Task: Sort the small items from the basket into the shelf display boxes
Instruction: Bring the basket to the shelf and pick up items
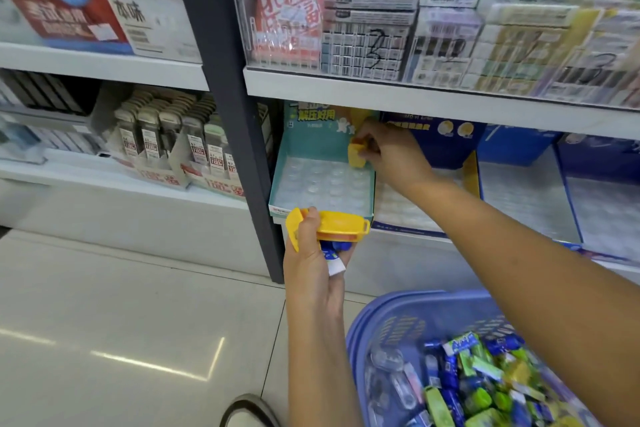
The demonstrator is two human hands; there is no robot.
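Right hand is up at the teal display box on the lower shelf, fingers pinched shut on a small yellow item, holding it over the box's far right corner, at about 2 o'clock of the dimpled clear tray inside. Left hand waits just below the box's front lip, fingers wrapped around a bundle: more yellow pieces on top and a blue-and-white item tucked beneath. The blue basket sits low at 5 o'clock, heaped with green, blue and yellow packets.

To do this well, I'd say lower the yellow item straight into one dimple (the tray looks otherwise empty, so start at the back and fill forward) and let go only once it's seated. Filling back-to-front keeps later reaches from brushing pieces already placed.

Now the edges. The upper shelf board hangs right above the knuckles, so there's little headroom; the wrist wants to stay low going in and out. The box's right wall touches the neighbouring dark blue display box, so the forearm crosses over that box's tray. The dark upright post bounds the left at 9 o'clock. The open room is in front, between shelf and basket, where the left hand can feed the next piece across
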